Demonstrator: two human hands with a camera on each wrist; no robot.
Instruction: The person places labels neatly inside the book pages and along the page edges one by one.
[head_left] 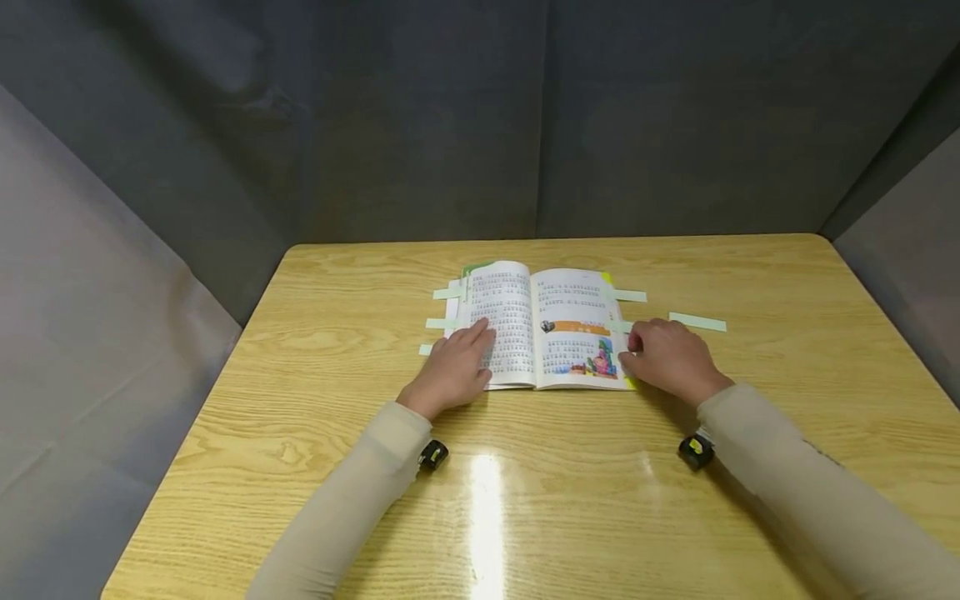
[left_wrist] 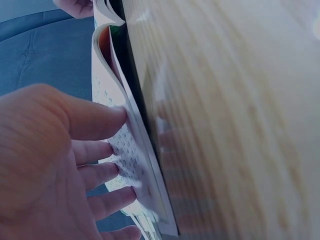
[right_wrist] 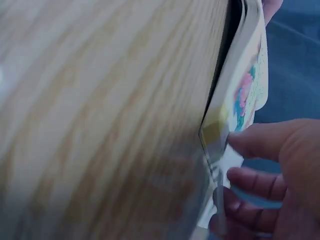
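Note:
An open book (head_left: 573, 304) lies on the wooden table, with printed text on both pages and a coloured picture at the lower right. My left hand (head_left: 453, 367) rests on the left page with its fingers spread; in the left wrist view the thumb and fingertips of that hand (left_wrist: 45, 155) touch the paper. At the right edge, my right hand (head_left: 670, 357) has curled fingers and grips the book's margin. The right wrist view has the thumb of that hand (right_wrist: 280, 165) against the page edge by a yellow corner. How many pages it holds is hidden.
Pale green tabs (head_left: 630, 296) stick out from both sides of the book. Beyond the right hand a pale green strip (head_left: 699, 322) shows above the wooden table (head_left: 337, 375). Dark grey cloth (head_left: 420, 125) hangs behind the table's far edge, with lighter cloth at the sides.

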